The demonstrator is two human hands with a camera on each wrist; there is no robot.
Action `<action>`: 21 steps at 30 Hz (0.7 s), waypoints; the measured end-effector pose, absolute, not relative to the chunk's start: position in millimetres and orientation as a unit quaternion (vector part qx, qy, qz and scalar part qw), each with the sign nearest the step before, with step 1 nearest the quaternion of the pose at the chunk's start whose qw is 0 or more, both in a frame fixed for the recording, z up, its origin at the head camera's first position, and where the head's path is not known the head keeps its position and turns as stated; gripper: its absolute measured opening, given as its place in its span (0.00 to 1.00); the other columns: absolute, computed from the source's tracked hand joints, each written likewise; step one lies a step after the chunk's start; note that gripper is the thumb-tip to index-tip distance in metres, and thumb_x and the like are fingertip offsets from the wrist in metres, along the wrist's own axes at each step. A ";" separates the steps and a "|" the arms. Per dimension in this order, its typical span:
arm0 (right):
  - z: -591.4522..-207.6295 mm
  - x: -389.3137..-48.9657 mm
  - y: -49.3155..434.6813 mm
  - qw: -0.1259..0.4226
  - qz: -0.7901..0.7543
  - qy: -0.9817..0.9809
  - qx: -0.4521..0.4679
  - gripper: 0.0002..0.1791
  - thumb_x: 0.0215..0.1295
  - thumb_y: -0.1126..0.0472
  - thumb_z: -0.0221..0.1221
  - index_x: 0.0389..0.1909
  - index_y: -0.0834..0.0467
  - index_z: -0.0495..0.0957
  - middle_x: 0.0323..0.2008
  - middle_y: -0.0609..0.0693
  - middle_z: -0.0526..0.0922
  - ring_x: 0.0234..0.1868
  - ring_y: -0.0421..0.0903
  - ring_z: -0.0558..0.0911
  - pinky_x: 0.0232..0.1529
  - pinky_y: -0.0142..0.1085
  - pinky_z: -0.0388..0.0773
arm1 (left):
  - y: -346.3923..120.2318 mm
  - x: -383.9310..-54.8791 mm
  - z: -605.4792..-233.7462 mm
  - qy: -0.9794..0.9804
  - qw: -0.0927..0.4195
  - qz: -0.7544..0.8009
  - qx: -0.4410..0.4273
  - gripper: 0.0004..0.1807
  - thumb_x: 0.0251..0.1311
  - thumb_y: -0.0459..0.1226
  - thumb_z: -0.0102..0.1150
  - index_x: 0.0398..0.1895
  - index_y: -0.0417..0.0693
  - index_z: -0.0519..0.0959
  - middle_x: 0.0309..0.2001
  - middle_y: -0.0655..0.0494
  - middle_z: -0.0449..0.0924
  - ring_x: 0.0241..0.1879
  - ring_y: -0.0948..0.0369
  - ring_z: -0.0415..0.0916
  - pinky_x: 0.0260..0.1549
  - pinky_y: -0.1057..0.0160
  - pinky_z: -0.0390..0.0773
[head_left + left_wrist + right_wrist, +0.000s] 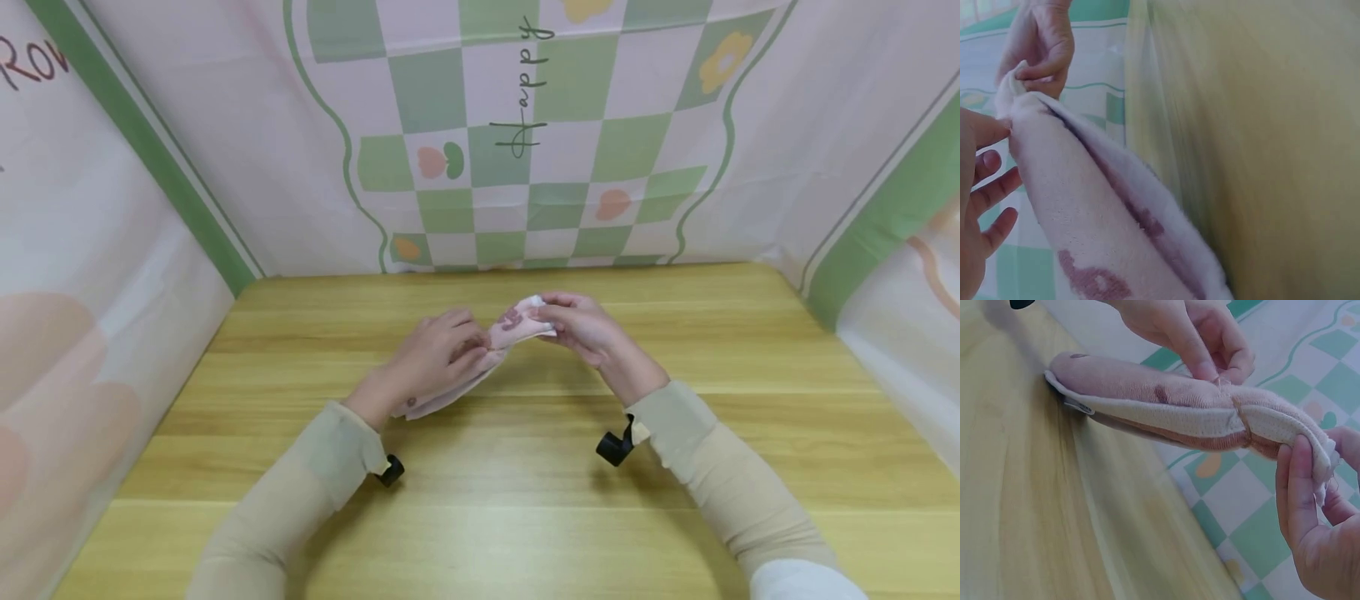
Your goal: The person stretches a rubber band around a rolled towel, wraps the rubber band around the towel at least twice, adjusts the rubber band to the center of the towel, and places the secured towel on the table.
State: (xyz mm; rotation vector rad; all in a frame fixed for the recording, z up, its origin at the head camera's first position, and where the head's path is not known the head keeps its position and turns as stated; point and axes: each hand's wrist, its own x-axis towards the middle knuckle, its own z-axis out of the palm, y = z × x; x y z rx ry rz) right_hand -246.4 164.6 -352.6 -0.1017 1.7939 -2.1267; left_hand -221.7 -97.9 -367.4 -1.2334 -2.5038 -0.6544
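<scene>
A long folded pink towel (514,324) with a whitish edge and brown-red patches is held slanting over the table. A thin brown band (1245,425) circles it near one end. At that end my right hand (587,331) grips the towel between thumb and fingers. My left hand (438,354) is over the towel's middle; in the right wrist view its thumb and a fingertip pinch the thin band at the towel's upper side. The left hand's other fingers stand apart from the cloth in the left wrist view. A small white label (1077,406) shows near the towel's far end.
The wooden table (495,517) spreads under both arms. A checked fabric backdrop (502,208) rises behind it, with fabric walls on both sides. Small black cameras (615,448) hang at the wrists.
</scene>
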 end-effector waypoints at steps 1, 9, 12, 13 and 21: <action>-353.1 -246.5 165.5 0.178 -0.754 0.631 -0.033 0.17 0.74 0.73 0.52 0.60 0.73 0.67 0.40 0.48 0.80 0.36 0.40 0.83 0.46 0.31 0.82 | -97.2 -221.3 -367.9 -0.862 0.144 -0.229 -0.428 0.06 0.71 0.39 0.61 0.45 0.49 0.85 0.43 0.57 0.80 0.44 0.58 0.75 0.42 0.55 0.75; -354.8 -248.4 174.0 0.174 -0.773 0.609 -0.033 0.08 0.75 0.71 0.51 0.51 0.66 0.70 0.38 0.48 0.81 0.36 0.39 0.83 0.45 0.29 0.81 | -95.9 -221.8 -373.8 -0.832 0.196 -0.270 -0.443 0.11 0.64 0.37 0.69 0.47 0.44 0.88 0.43 0.53 0.86 0.45 0.56 0.81 0.45 0.59 0.81; -354.6 -248.8 173.9 0.177 -0.778 0.602 -0.034 0.07 0.75 0.72 0.51 0.50 0.66 0.71 0.38 0.48 0.81 0.37 0.40 0.83 0.45 0.29 0.81 | -94.1 -220.7 -373.3 -0.845 0.189 -0.278 -0.416 0.12 0.65 0.40 0.70 0.48 0.44 0.87 0.43 0.54 0.86 0.45 0.57 0.82 0.46 0.59 0.81; -354.7 -248.7 173.6 0.177 -0.779 0.600 -0.035 0.07 0.75 0.72 0.51 0.49 0.66 0.71 0.38 0.49 0.81 0.37 0.40 0.83 0.45 0.29 0.81 | -93.0 -220.1 -372.7 -0.854 0.183 -0.276 -0.402 0.13 0.65 0.41 0.70 0.48 0.45 0.87 0.43 0.54 0.86 0.45 0.57 0.82 0.46 0.58 0.81; -358.4 -245.6 165.3 0.175 -0.778 0.603 -0.032 0.07 0.75 0.72 0.49 0.50 0.67 0.71 0.37 0.48 0.81 0.36 0.40 0.82 0.44 0.28 0.81 | -77.3 -214.7 -368.3 -0.931 0.093 -0.229 -0.270 0.27 0.55 0.57 0.75 0.48 0.52 0.77 0.42 0.62 0.78 0.38 0.62 0.74 0.40 0.55 0.72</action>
